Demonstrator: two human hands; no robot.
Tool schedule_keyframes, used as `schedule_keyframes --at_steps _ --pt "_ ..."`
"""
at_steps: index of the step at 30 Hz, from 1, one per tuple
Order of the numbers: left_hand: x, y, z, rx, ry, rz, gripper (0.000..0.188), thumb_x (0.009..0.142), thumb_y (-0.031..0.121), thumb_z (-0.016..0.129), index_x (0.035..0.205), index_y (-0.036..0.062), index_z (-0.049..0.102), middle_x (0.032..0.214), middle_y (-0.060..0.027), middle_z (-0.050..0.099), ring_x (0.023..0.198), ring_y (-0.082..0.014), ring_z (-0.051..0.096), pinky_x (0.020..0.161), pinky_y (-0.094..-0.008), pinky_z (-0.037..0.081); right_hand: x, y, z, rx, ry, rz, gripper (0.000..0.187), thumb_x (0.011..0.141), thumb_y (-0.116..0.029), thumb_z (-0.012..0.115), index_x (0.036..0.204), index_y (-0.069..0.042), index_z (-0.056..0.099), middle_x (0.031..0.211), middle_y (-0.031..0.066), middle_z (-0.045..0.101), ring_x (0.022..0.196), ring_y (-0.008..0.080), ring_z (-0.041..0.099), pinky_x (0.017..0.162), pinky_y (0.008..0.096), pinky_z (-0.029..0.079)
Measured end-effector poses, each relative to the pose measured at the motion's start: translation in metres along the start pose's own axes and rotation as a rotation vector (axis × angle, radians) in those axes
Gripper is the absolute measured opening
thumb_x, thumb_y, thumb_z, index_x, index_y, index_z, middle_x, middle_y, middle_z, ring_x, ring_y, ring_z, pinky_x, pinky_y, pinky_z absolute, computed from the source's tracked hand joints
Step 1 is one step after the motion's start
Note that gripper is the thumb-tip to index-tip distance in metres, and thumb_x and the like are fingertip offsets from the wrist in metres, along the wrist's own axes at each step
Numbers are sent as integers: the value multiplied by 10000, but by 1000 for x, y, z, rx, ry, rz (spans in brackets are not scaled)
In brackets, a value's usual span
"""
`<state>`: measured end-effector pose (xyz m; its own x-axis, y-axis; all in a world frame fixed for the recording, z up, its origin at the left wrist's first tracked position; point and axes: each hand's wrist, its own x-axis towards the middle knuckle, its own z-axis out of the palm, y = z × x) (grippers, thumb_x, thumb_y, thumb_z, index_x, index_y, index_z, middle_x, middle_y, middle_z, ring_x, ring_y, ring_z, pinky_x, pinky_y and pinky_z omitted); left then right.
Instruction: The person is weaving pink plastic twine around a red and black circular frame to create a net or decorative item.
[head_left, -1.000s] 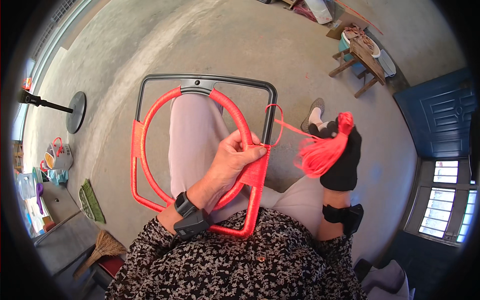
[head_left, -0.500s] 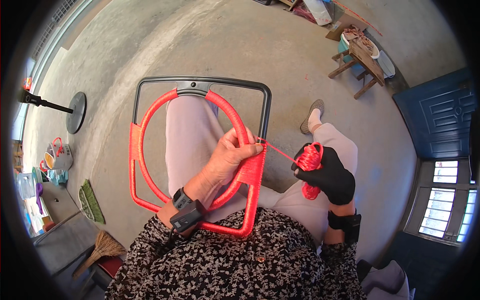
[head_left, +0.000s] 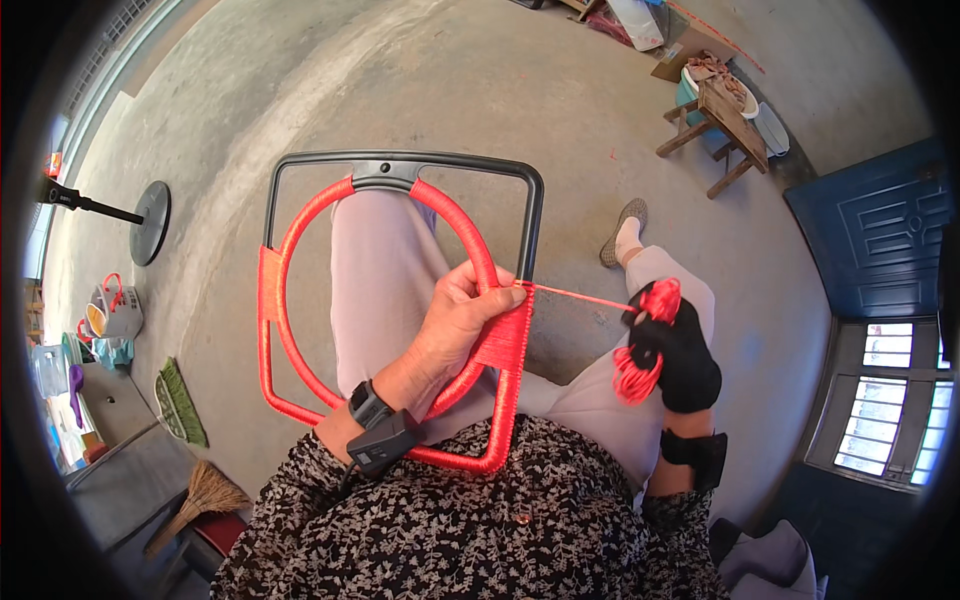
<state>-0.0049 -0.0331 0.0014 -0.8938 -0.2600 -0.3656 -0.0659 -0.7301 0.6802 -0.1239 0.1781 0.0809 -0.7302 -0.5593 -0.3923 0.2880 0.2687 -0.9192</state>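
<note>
A black frame [head_left: 533,215] with a round inner ring rests over my lap, much of it wrapped in red cord. My left hand [head_left: 462,318] pinches its right side, thumb pressed on the red wrapping [head_left: 507,340] where ring and outer bar meet. From there a red cord [head_left: 585,297] runs taut to my right hand [head_left: 680,355], which wears a black glove. That hand is closed round a bundle of red cord [head_left: 636,378], with loops sticking out above and below the fist. The upper part of the outer bar is bare black.
A wooden stool [head_left: 735,125] stands at the far right, beside a tub [head_left: 688,92]. A blue door [head_left: 870,240] is on the right. To the left are a round black stand base [head_left: 152,223], a bucket [head_left: 122,312], a green brush [head_left: 180,402] and a straw broom [head_left: 205,495].
My right hand has moved right, away from the frame, with the cord bundle, and turned. The cord between is longer and flatter. My left hand keeps its hold on the frame.
</note>
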Motion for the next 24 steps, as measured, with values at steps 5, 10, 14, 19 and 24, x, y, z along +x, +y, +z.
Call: schedule_keyframes --at_steps 5,10,14,19,24 --pt "-4 5 11 -25 -26 5 122 848 99 656 900 64 551 790 -57 640 707 -156 664 600 -276 551 17 39 -26 -121 14 51 117 820 -133 605 868 -27 589 680 24 546 542 73 501 503 233 394" --pt "-4 7 8 -81 -13 -41 117 875 146 624 865 72 535 739 -58 627 665 -182 672 523 -273 546 28 68 -30 207 135 -92 249 941 -256 477 1009 -39 580 786 70 607 565 141 541 582 259 441" --pt "0 7 13 -74 -43 -55 110 873 137 622 863 71 535 730 -61 627 667 -179 675 523 -271 547 24 97 -162 829 56 -512 300 952 -415 472 916 -131 562 839 17 585 733 160 541 771 421 446" --pt "-1 5 1 -57 12 -27 160 864 147 627 969 52 552 778 -48 625 671 -134 631 590 -261 529 25 66 -149 659 592 -281 426 975 -418 390 1163 -60 526 985 144 608 891 226 571 821 380 478" --pt "3 4 8 104 95 -41 368 842 192 653 1130 23 500 886 -64 607 756 -137 615 635 -270 521 14 56 -46 25 -229 33 285 969 -154 440 1161 21 557 1097 93 617 999 185 593 897 305 469"
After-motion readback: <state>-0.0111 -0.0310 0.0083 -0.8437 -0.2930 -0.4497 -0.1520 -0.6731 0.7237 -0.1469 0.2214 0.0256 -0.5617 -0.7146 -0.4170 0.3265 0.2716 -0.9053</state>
